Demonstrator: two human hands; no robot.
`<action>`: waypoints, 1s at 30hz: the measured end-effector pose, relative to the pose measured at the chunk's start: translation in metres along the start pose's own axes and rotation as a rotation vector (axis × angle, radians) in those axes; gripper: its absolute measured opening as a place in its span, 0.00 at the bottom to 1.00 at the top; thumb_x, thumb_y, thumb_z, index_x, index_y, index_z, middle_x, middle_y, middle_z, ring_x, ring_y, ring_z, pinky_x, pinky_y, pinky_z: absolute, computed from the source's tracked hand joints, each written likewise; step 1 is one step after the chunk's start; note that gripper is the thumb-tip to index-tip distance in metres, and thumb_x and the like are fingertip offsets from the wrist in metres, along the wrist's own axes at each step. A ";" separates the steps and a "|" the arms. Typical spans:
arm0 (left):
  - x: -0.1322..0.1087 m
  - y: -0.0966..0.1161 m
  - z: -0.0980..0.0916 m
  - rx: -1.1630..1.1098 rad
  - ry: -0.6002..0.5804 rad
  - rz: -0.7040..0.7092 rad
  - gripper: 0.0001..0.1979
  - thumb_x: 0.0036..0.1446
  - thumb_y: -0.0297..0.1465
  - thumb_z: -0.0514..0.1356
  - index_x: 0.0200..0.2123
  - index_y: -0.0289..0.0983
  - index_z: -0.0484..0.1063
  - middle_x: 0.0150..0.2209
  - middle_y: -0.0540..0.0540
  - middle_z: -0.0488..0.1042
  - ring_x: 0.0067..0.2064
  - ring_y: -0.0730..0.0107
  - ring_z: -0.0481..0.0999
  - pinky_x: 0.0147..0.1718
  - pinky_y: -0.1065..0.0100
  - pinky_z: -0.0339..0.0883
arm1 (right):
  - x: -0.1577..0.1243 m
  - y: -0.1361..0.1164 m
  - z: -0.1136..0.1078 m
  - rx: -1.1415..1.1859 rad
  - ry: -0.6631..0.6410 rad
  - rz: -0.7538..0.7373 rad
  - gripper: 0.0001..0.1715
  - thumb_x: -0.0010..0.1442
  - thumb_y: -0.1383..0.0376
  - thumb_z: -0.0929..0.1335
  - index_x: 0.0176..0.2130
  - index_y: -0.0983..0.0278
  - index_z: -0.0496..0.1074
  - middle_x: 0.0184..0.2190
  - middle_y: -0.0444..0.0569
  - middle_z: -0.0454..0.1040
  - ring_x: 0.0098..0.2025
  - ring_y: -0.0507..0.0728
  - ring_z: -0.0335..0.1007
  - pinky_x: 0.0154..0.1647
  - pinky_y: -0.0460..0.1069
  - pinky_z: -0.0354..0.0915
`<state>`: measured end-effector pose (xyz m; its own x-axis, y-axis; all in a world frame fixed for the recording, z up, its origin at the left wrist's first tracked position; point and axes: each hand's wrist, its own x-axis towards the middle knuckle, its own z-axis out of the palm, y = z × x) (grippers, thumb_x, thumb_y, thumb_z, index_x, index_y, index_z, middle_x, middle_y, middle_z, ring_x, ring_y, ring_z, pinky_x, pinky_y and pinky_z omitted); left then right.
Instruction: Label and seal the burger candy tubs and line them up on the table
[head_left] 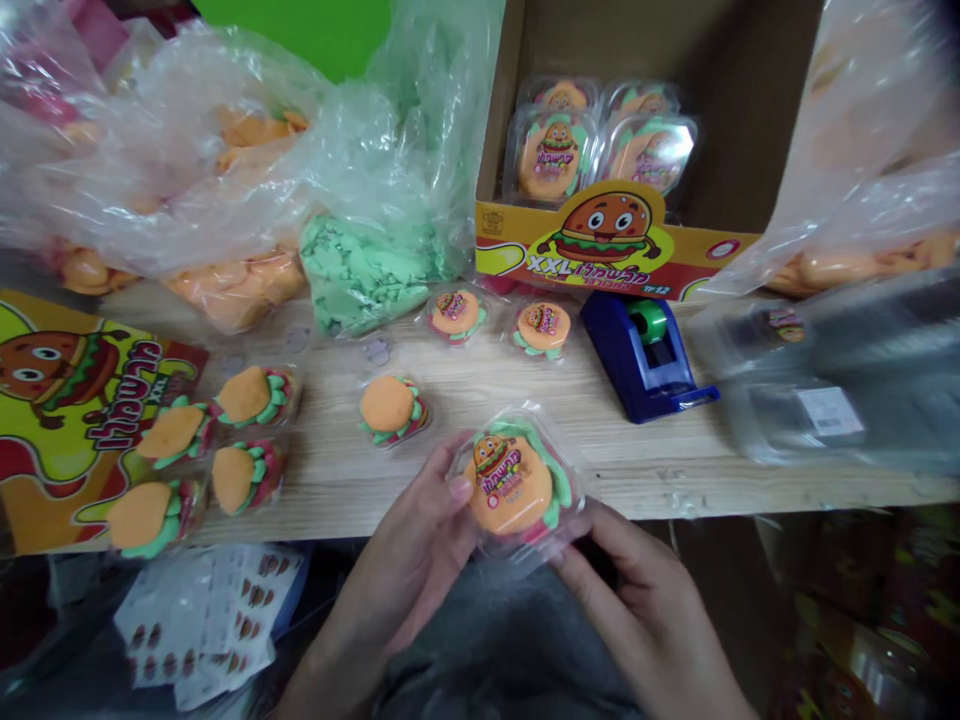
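Between my two hands, just in front of the table's edge, is a clear plastic box of burger-shaped candy (514,490) with a printed burger label on its lid. My left hand (424,545) grips its left side, thumb on the lid's edge. At the lower right corner, the fingers and thumb of my right hand (630,585) pinch the box. An unlabelled burger candy in an open box (386,408) sits just beyond my left hand. Farther back stand two labelled boxes, one burger box (456,315) beside another burger box (541,328).
A blue tape dispenser (645,360) stands right of centre. Behind it, a display carton (607,245) holds several labelled boxes. Bags of green pieces (367,270) and orange pieces (240,285) lie at the back left. Several burger candies (236,475) rest left; label sheets (214,620) lie below.
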<state>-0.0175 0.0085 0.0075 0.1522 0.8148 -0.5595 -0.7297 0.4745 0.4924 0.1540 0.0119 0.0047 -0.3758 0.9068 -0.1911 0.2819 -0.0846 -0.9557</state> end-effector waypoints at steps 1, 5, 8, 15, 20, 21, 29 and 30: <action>-0.001 0.001 -0.001 0.006 -0.020 -0.029 0.15 0.55 0.30 0.57 0.48 0.39 0.65 0.48 0.44 0.71 0.51 0.59 0.70 0.45 0.63 0.67 | 0.000 0.003 0.000 -0.056 0.001 -0.034 0.03 0.59 0.66 0.65 0.33 0.59 0.68 0.28 0.40 0.70 0.31 0.50 0.68 0.33 0.43 0.63; 0.000 0.003 -0.005 0.037 -0.065 -0.105 0.17 0.56 0.30 0.56 0.50 0.34 0.63 0.49 0.39 0.71 0.49 0.56 0.71 0.44 0.60 0.68 | 0.003 0.012 0.002 -0.282 0.173 -0.169 0.07 0.57 0.63 0.68 0.38 0.60 0.66 0.30 0.44 0.69 0.33 0.53 0.68 0.31 0.46 0.66; 0.005 -0.003 -0.008 -0.040 -0.045 -0.146 0.15 0.58 0.29 0.53 0.49 0.33 0.63 0.47 0.39 0.72 0.47 0.59 0.72 0.46 0.59 0.66 | 0.008 0.015 0.003 -0.514 0.441 -0.464 0.16 0.54 0.67 0.70 0.43 0.62 0.66 0.45 0.53 0.64 0.47 0.58 0.64 0.46 0.52 0.65; 0.006 -0.007 -0.022 0.114 -0.014 -0.191 0.17 0.59 0.35 0.52 0.51 0.37 0.63 0.38 0.45 0.74 0.33 0.70 0.75 0.33 0.67 0.70 | 0.023 0.026 0.005 -0.567 0.017 -1.007 0.12 0.60 0.77 0.62 0.35 0.65 0.72 0.42 0.49 0.76 0.55 0.56 0.64 0.62 0.60 0.55; 0.002 0.026 -0.047 0.878 0.507 0.417 0.18 0.57 0.39 0.54 0.48 0.36 0.67 0.38 0.44 0.73 0.33 0.69 0.73 0.34 0.67 0.68 | 0.061 0.051 0.008 -0.593 0.147 -1.015 0.13 0.57 0.77 0.65 0.42 0.65 0.72 0.39 0.52 0.78 0.51 0.58 0.69 0.56 0.62 0.63; 0.004 0.035 -0.056 0.939 0.607 0.537 0.17 0.57 0.39 0.54 0.46 0.37 0.68 0.41 0.44 0.72 0.36 0.68 0.72 0.35 0.68 0.67 | 0.069 0.056 0.008 -0.595 0.143 -1.012 0.15 0.58 0.76 0.65 0.44 0.65 0.71 0.41 0.54 0.77 0.52 0.59 0.68 0.55 0.63 0.63; 0.067 0.091 -0.111 0.915 0.733 0.513 0.18 0.57 0.35 0.55 0.48 0.34 0.61 0.34 0.48 0.70 0.22 0.76 0.69 0.17 0.73 0.62 | 0.100 0.068 0.001 -0.612 0.087 -0.730 0.21 0.58 0.75 0.63 0.48 0.57 0.70 0.51 0.51 0.72 0.56 0.60 0.64 0.59 0.66 0.56; 0.072 0.093 -0.113 0.907 0.717 0.490 0.14 0.57 0.34 0.55 0.45 0.34 0.63 0.30 0.50 0.69 0.19 0.78 0.66 0.16 0.74 0.60 | 0.098 0.067 0.003 -0.607 0.113 -0.699 0.20 0.58 0.74 0.64 0.47 0.57 0.71 0.51 0.52 0.72 0.55 0.61 0.64 0.58 0.66 0.56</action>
<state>-0.1496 0.0739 -0.0620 -0.6087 0.7407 -0.2842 0.1569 0.4636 0.8721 0.1337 0.0941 -0.0784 -0.5554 0.7076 0.4369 0.4486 0.6973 -0.5590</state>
